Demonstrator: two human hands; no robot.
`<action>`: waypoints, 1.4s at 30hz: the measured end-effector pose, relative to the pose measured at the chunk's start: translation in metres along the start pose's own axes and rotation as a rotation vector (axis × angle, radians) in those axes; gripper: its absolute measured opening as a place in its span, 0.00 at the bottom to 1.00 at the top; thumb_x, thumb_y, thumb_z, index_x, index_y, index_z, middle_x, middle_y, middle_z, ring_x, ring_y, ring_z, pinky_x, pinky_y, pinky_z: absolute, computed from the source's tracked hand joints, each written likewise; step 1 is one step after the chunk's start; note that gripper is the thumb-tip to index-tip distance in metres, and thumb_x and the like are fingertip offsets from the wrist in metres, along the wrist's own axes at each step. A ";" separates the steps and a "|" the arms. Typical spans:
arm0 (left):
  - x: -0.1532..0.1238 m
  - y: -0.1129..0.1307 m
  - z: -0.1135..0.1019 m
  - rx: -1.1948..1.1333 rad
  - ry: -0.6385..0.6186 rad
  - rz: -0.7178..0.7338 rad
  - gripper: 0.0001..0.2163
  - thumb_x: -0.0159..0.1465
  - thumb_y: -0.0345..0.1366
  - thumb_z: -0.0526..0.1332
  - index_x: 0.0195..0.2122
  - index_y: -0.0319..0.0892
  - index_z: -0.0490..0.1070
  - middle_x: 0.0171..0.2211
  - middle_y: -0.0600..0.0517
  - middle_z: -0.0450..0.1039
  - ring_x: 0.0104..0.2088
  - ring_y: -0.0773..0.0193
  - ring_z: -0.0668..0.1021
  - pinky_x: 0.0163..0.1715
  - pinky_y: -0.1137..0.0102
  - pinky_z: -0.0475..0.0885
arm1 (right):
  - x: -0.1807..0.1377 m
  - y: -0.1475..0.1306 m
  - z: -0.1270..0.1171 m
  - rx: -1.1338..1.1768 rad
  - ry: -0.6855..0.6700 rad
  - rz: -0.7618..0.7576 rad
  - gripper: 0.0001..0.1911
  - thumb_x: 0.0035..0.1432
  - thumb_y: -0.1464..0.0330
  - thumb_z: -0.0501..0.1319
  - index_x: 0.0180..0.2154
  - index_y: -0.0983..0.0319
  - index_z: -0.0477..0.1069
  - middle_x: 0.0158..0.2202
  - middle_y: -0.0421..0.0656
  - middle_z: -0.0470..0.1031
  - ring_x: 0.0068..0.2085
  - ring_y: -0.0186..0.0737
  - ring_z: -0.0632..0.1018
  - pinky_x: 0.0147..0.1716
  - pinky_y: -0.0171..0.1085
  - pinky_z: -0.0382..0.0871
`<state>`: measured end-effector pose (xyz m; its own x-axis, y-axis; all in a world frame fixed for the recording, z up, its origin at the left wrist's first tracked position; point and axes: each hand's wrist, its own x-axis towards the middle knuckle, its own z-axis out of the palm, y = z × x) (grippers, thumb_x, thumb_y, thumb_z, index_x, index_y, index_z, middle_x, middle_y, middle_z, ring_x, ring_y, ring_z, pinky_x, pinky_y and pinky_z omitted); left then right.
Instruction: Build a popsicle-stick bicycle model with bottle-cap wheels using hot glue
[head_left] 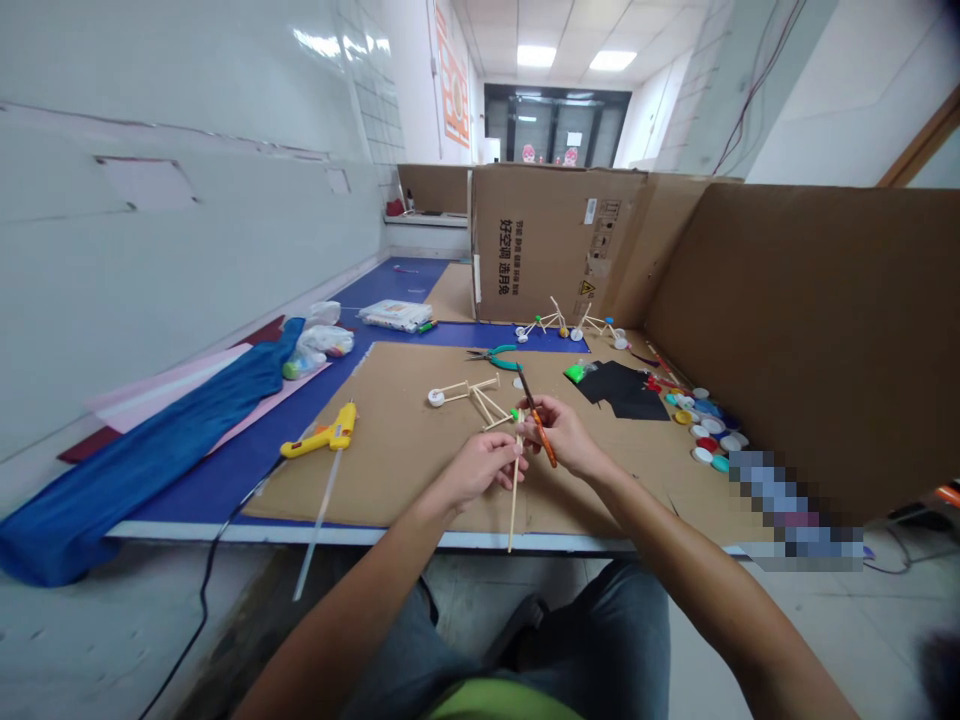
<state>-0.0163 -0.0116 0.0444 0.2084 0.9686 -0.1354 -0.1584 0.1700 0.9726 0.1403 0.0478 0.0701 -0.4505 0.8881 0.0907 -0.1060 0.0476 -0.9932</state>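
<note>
My left hand (480, 465) is closed on a thin wooden stick (514, 500) that hangs down past the table's front edge. My right hand (564, 432) grips orange-handled scissors (537, 418), their dark blades pointing up and away, close to the top of the stick. Just beyond my hands a half-built stick frame (480, 395) with a white cap wheel lies on the cardboard sheet (390, 450).
A yellow glue gun (324, 436) with a clear glue stick lies left. Green pliers (495, 354), two small stick models (570, 324), black paper (626, 388) and several bottle caps (705, 425) lie beyond. Cardboard walls (787, 320) stand at right and back. Blue cloth (150, 450) at left.
</note>
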 end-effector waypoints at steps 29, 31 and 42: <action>0.008 -0.006 -0.008 -0.058 0.153 -0.034 0.13 0.55 0.41 0.69 0.34 0.38 0.73 0.28 0.50 0.75 0.25 0.70 0.76 0.23 0.77 0.70 | 0.031 0.021 -0.076 -0.840 0.085 0.025 0.12 0.52 0.67 0.65 0.37 0.59 0.66 0.26 0.37 0.75 0.27 0.37 0.75 0.26 0.33 0.62; 0.009 -0.009 -0.010 -0.080 0.167 -0.018 0.13 0.55 0.41 0.69 0.34 0.38 0.72 0.28 0.51 0.75 0.25 0.70 0.76 0.23 0.77 0.71 | 0.033 0.028 -0.093 -1.080 0.117 0.073 0.10 0.52 0.69 0.64 0.38 0.60 0.69 0.30 0.41 0.78 0.31 0.40 0.76 0.28 0.34 0.60; 0.017 -0.019 -0.019 -0.180 0.230 0.038 0.16 0.52 0.43 0.72 0.34 0.38 0.72 0.29 0.51 0.75 0.26 0.69 0.77 0.25 0.75 0.74 | 0.022 0.035 -0.103 -1.130 0.195 0.065 0.13 0.54 0.65 0.64 0.42 0.59 0.69 0.33 0.42 0.78 0.34 0.42 0.75 0.32 0.35 0.59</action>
<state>-0.0284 0.0053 0.0201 -0.0219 0.9870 -0.1591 -0.3350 0.1427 0.9313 0.2185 0.1163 0.0301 -0.2703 0.9551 0.1216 0.8129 0.2941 -0.5028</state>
